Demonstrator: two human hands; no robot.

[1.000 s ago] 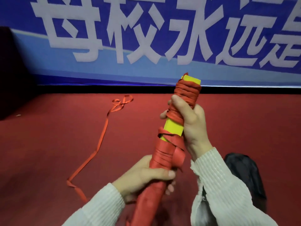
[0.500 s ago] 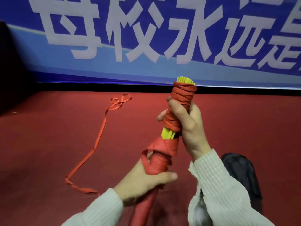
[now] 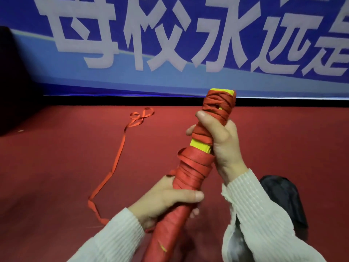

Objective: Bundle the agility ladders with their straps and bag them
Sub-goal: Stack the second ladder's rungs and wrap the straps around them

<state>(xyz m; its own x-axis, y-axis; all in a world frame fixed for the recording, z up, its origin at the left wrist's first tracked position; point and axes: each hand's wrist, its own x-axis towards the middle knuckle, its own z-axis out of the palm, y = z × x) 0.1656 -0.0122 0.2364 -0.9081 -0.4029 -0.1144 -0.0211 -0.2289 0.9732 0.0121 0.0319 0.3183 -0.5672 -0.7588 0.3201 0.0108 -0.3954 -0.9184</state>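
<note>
- ladder bundle [image 3: 194, 171] centre, tilted, top end twd banner [image 3: 170, 44]
- right hand [image 3: 217, 140] above left hand [image 3: 166, 199] on it
- loose strap [image 3: 120, 154] on floor [image 3: 56, 167], left
- bag [image 3: 283, 199] on floor, right

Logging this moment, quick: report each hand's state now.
Left hand: closed, gripping the lower part of the ladder bundle.
Right hand: closed, gripping the upper part of the same bundle, over its red strap wraps.
</note>
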